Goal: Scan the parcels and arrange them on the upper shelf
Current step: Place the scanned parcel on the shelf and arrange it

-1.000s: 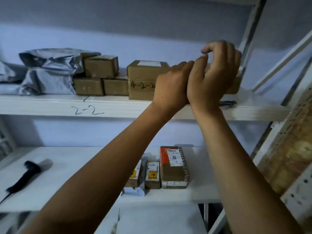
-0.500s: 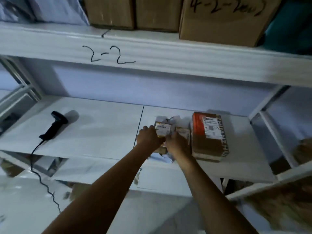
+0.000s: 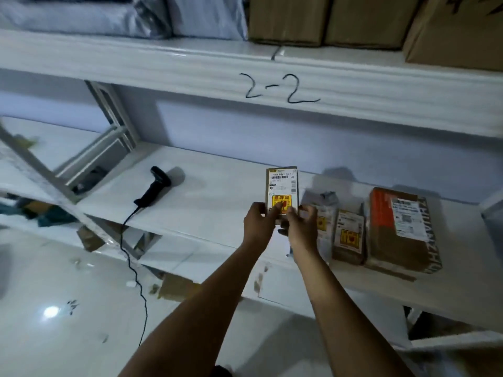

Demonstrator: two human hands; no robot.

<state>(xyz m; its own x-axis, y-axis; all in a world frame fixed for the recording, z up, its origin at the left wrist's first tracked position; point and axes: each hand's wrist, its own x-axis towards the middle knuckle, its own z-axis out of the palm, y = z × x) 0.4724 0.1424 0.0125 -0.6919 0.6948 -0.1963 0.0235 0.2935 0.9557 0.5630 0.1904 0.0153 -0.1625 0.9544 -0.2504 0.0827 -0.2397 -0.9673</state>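
A small brown parcel [image 3: 282, 186] with a white barcode label and a yellow sticker is lifted above the lower shelf [image 3: 212, 186]. My left hand [image 3: 258, 221] grips its lower left edge and my right hand [image 3: 300, 227] holds its lower right edge. To the right on the shelf lie two similar small parcels [image 3: 349, 235] and a larger brown parcel [image 3: 401, 229] with orange tape. A black barcode scanner [image 3: 152, 190] lies on the shelf to the left. The upper shelf [image 3: 245, 69], marked 2-2, carries brown boxes [image 3: 321, 19] and grey mailer bags [image 3: 109, 14].
The scanner's black cable [image 3: 130, 257] drops over the shelf edge toward the glossy floor. A slanted metal brace [image 3: 109, 148] stands at the left of the lower shelf. Cardboard scraps [image 3: 174, 288] lie on the floor below.
My hands came down from the upper shelf to the lower one, took hold of a small parcel and raised it label up. The view swung down and left.
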